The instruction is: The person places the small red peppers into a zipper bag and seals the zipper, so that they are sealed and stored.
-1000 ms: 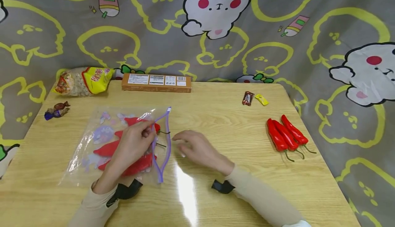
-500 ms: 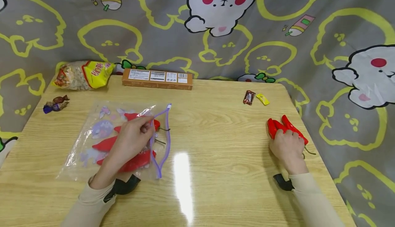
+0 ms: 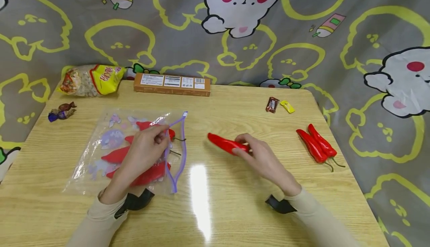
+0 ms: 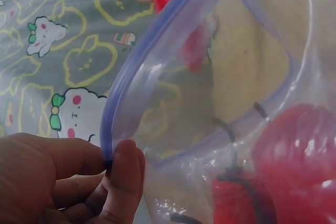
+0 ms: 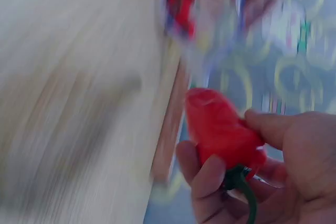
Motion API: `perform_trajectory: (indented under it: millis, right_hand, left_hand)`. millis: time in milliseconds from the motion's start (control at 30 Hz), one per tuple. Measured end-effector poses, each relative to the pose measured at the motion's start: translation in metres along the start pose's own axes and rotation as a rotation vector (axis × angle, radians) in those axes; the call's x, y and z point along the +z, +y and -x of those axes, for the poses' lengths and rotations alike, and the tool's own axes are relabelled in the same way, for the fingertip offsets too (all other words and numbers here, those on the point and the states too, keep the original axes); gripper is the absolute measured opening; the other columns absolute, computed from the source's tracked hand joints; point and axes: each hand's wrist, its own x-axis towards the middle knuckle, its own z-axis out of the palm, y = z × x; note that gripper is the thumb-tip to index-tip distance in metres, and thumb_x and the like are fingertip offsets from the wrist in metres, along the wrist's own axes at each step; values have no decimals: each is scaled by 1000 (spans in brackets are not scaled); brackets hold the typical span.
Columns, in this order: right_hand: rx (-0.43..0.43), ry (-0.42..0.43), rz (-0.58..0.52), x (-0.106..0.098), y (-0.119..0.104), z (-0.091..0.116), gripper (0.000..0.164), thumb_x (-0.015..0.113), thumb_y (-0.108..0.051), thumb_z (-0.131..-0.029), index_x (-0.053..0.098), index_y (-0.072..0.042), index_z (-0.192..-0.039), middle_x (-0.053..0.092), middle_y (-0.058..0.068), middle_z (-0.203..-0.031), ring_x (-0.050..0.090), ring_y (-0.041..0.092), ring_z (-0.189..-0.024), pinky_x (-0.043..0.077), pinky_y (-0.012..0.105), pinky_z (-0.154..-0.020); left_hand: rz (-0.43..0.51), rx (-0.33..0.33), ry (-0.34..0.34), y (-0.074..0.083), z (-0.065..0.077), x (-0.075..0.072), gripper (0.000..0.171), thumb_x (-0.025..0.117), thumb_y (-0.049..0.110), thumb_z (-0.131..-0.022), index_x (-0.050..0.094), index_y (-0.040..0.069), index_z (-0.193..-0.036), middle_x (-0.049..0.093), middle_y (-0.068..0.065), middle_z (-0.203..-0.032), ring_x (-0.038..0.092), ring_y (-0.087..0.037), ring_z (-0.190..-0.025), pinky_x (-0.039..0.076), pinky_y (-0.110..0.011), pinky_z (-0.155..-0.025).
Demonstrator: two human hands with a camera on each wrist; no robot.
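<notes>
A clear zip bag (image 3: 85, 165) with a purple zip edge lies on the left half of the table, several red peppers (image 3: 115, 155) inside it. My left hand (image 3: 145, 150) pinches the upper lip of the bag between thumb and finger, so its mouth gapes toward the right; the left wrist view shows this pinch at the purple zip (image 4: 118, 98). Over the middle of the table, my right hand (image 3: 260, 156) holds a red pepper (image 3: 223, 143) near its stem end, tip pointing at the bag. In the right wrist view thumb and fingers wrap this pepper (image 5: 218, 129), its green stem hanging out.
Two more red peppers (image 3: 316, 142) lie at the table's right edge. Behind them are a brown wrapped sweet (image 3: 272, 105) and a yellow one (image 3: 287, 106). A brown box (image 3: 172, 85) and a yellow snack bag (image 3: 92, 81) line the back; wrapped candies (image 3: 62, 112) lie far left.
My right hand went from beside the bag to the peppers at the right, picked one up and brought it back leftward. The left hand kept its pinch on the bag.
</notes>
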Motion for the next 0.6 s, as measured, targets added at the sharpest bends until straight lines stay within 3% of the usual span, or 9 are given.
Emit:
perform_trajectory:
  millis: [133, 233, 300, 400, 600]
  right_hand:
    - [-192, -73, -49, 29, -38, -20, 28, 70, -29, -81, 60, -15, -103, 63, -4, -92, 56, 6, -74, 48, 23, -64]
    - [-308, -163, -53, 44, -53, -32, 30, 70, -20, -80, 63, -12, -109, 61, -2, -100, 55, 6, -82, 49, 22, -68]
    - [-342, -207, -95, 51, -61, -39, 34, 69, -15, -80, 64, -12, -114, 58, 0, -104, 54, 8, -88, 49, 21, -72]
    - [-298, -223, -235, 66, -70, -51, 37, 69, -13, -81, 62, -9, -117, 59, 2, -105, 57, 9, -90, 49, 18, -73]
    - [-123, -203, -539, 107, -85, -68, 27, 69, -10, -81, 60, -3, -105, 66, 9, -96, 65, 11, -81, 51, 18, -66]
  left_hand:
    - [18, -11, -15, 1, 1, -1, 35, 58, 9, -86, 58, 0, -120, 60, -6, -83, 54, -15, -59, 47, -22, -48]
    - [20, 4, -9, 2, 1, 1, 35, 58, 9, -86, 58, -1, -119, 60, -6, -82, 53, -13, -58, 46, -22, -47]
    - [12, 29, 5, 2, 1, 2, 35, 58, 9, -85, 59, -1, -118, 61, -6, -82, 53, -14, -61, 45, -22, -50]
    - [-11, 70, 29, 2, 1, 3, 34, 59, 9, -85, 60, -1, -117, 62, -5, -82, 52, -15, -67, 45, -22, -55]
    - [-39, 102, 58, 6, 1, 7, 33, 60, 8, -84, 61, -2, -116, 63, -5, -83, 55, -14, -71, 45, -25, -60]
